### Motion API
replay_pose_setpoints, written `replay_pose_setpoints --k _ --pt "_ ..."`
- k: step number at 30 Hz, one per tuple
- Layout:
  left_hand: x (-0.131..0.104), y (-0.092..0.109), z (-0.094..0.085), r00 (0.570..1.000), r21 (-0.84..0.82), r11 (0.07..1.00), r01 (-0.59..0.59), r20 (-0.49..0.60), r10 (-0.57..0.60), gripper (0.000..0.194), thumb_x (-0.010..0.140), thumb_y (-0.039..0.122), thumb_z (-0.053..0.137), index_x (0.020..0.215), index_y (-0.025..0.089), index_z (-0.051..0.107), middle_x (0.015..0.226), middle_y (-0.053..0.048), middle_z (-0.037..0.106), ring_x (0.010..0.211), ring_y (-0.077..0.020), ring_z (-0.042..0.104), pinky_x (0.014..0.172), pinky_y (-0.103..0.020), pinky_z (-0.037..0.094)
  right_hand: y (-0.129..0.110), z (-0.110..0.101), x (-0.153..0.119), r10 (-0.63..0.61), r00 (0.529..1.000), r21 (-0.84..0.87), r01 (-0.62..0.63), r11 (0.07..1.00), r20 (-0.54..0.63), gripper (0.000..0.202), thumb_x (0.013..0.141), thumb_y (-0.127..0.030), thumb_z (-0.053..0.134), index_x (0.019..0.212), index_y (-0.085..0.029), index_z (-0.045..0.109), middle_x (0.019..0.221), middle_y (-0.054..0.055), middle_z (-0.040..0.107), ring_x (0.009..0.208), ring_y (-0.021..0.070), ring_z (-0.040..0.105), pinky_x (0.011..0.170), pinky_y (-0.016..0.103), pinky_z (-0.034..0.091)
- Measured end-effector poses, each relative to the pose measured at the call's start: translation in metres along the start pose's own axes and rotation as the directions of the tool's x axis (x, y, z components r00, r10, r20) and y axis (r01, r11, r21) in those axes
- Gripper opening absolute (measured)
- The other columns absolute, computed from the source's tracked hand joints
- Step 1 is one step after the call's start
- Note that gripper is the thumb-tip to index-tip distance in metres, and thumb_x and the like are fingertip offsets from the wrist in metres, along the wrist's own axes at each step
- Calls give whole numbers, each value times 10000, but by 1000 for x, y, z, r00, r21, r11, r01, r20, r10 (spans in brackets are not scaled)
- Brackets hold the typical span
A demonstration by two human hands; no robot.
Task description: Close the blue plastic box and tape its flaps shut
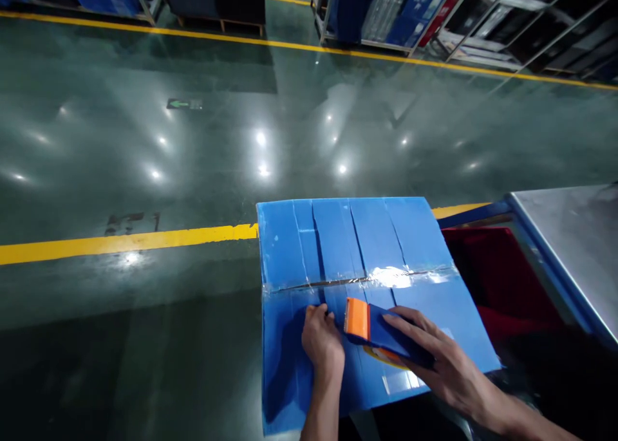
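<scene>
**Taping down a blue box top**

Head view: the right hand [444,364] is wrapped around a blue tape dispenser [381,335], fingers closed over its body, with the orange front end pointing toward the centre seam of the blue box [338,248]. The dispenser lies low on the near flap, just short of the seam, where a shiny strip of clear tape [386,277] already runs across. The left hand [321,341] rests flat on the near flap just beside the dispenser's orange end, fingers curled loosely and pressing down, holding nothing. The box sits on a dark green floor [145,138], its far edge meeting a yellow line [120,240]; a metal table [574,235] stands to the right, with something red [497,273] between it and the box.

To do this well, I judge the dispenser should stay pressed flat and travel straight, while the left hand holds the flap steady and the fingers stay clear of the cutting edge.
</scene>
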State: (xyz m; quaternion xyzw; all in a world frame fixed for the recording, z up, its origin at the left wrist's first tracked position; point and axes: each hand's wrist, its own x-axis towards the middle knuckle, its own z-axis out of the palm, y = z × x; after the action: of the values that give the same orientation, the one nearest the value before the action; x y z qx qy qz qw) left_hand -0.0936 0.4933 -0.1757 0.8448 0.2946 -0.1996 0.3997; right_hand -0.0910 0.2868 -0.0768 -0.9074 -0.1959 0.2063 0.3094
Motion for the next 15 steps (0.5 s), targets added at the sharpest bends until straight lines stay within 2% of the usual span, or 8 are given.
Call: replay_pose_setpoints --k 5,10,13,15 --pt "8 6 2 1000 199 980 -18 8 16 124 901 162 573 863 162 691 1076 -57 703 716 -182 681 563 -285 412 -17 7 8 8 998 59 -4 998 -62 508 982 -387 578 1467 -419 432 1394 89 504 1262 283 565 1011 419 555" --pt "6 8 20 981 282 946 -159 -65 184 150 929 174 534 869 180 671 1017 -55 708 701 -191 678 514 -281 369 -26 5 11 3 995 41 1 999 -100 495 981 -375 583 1455 -418 447 1386 85 519 1247 272 585 957 353 587" --pt "-13 -2 32 932 306 906 -293 -122 342 153 898 115 565 877 202 689 898 -34 711 746 -206 668 607 -300 435 -28 0 9 -3 991 9 4 1000 -130 498 988 -343 564 1464 -401 431 1383 94 512 1239 267 592 939 334 596" --pt "-30 -15 33 869 326 859 -395 -170 465 185 876 84 585 933 214 705 888 -27 717 793 -219 657 690 -327 466 -28 -5 7 -6 991 -20 3 1000 -137 516 983 -304 558 1473 -389 421 1387 101 505 1232 270 595 929 334 601"
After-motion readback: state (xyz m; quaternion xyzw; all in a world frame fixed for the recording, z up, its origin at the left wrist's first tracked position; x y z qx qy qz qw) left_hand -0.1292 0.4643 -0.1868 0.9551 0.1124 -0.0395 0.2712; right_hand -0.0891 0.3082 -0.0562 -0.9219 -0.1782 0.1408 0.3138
